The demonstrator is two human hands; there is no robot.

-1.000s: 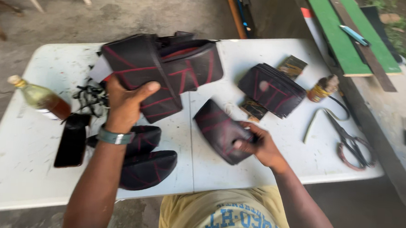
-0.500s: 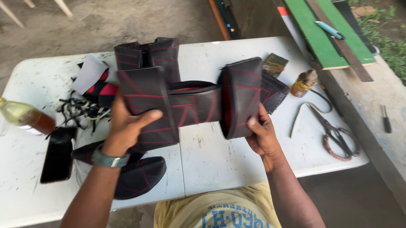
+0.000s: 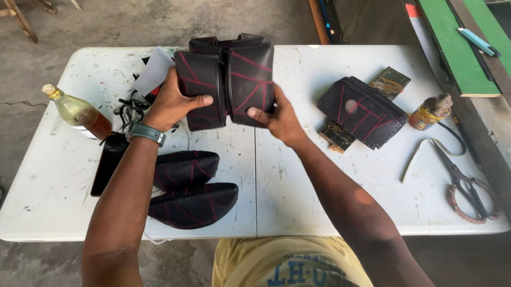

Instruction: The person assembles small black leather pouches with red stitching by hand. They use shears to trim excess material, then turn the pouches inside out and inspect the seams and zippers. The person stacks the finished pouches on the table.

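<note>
Black leather panels (image 3: pixel 226 82), apart a moment ago, now meet above the white table (image 3: pixel 300 187). The left hand (image 3: pixel 172 106) and right hand (image 3: pixel 280 118) each clamp fingers round one, pressing them together.

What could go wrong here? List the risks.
1. The bottle lies close by the left hand's forearm; a swing of the elbow might roll it off the table.
2. Both hands, right hand included, hold the black stitched pieces above the table; the pieces could slip apart.
3. The scissors lie near the table's edge.
</note>
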